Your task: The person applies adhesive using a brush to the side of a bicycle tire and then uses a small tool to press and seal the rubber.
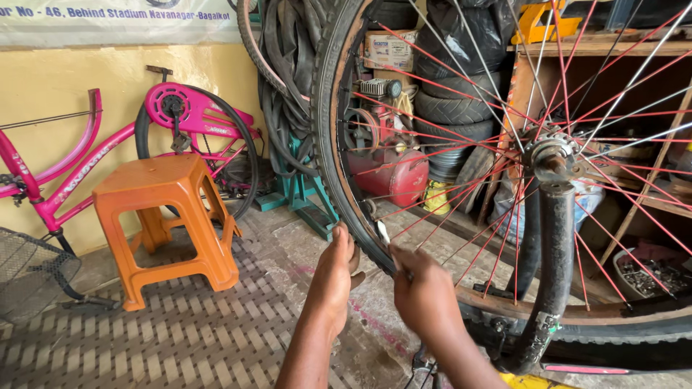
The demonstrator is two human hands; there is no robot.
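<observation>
wheel: bike wheel (504, 180) fills my view, tyre (333, 144) facing me
left hand (335, 277): fingers together, pressed flat on the tyre
right hand (425, 295): just inside the rim, pinching a small tool (383, 232)
stool: orange stool (164, 220) left of the wheel

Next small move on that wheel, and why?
Probably lever the tool a little further under the tyre: the right hand holds it against the rim, while the left hand braces the tyre's outer edge beside it.
</observation>
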